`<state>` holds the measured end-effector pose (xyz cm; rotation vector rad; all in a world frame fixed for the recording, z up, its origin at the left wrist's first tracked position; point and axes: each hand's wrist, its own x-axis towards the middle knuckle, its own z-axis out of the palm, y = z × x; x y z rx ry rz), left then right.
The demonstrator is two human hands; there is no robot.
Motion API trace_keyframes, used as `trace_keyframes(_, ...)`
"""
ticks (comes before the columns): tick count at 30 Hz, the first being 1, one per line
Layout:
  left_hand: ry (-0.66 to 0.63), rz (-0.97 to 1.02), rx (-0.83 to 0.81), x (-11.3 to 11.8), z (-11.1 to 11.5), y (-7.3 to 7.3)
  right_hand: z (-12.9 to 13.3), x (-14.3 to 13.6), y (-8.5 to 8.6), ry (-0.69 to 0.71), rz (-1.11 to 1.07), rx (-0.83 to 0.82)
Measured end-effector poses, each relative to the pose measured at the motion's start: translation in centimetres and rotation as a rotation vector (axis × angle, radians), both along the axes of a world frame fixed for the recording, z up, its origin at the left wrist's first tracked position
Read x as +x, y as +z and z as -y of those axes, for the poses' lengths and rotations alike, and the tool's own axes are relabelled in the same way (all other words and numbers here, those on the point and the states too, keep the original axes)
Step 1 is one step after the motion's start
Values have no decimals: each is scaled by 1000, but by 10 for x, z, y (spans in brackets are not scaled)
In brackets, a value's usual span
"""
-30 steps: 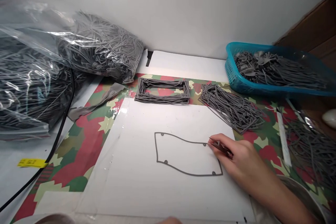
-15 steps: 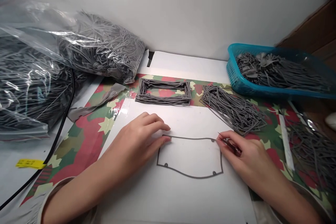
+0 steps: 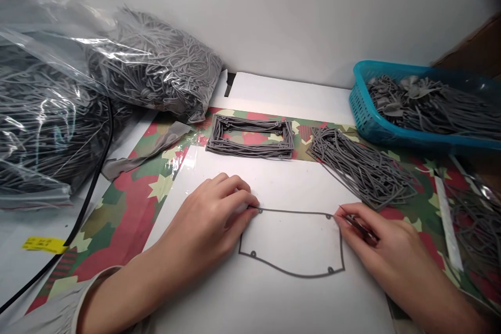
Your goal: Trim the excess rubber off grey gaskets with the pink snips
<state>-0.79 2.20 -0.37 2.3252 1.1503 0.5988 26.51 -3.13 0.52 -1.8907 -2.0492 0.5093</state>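
A thin grey rubber gasket (image 3: 297, 275), a rectangular loop with small eyelets near its corners, lies on a white sheet (image 3: 274, 302); its lower edge bows downward. My left hand (image 3: 223, 214) has thumb and fingertips closed on the gasket's upper left corner. At the upper right corner, my right hand (image 3: 379, 240) touches the gasket with thumb and forefinger. It also holds dark, slim tweezers (image 3: 363, 229), mostly hidden in the fingers, with a fine tip showing past them. Behind the sheet sits a neat stack of gaskets (image 3: 250, 151), and right of it a loose pile of gaskets (image 3: 364, 172).
Clear plastic bags (image 3: 156, 68) full of grey gaskets fill the left side. A black cable (image 3: 88, 203) with a yellow tag (image 3: 45, 244) runs in front of them. A blue basket (image 3: 362, 96) of gaskets stands back right. More grey strands (image 3: 477, 235) lie at the right edge.
My left thumb and fingers have closed on the gasket's upper left corner; they were slightly apart before. The whole view has shifted a little, with both hands and the gasket appearing further right and lower.
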Motion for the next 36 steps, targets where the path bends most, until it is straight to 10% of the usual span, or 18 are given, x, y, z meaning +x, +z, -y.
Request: trace_keyframes(36, -90, 78, 107, 2, 5, -1, 1, -3, -2, 31, 1, 144)
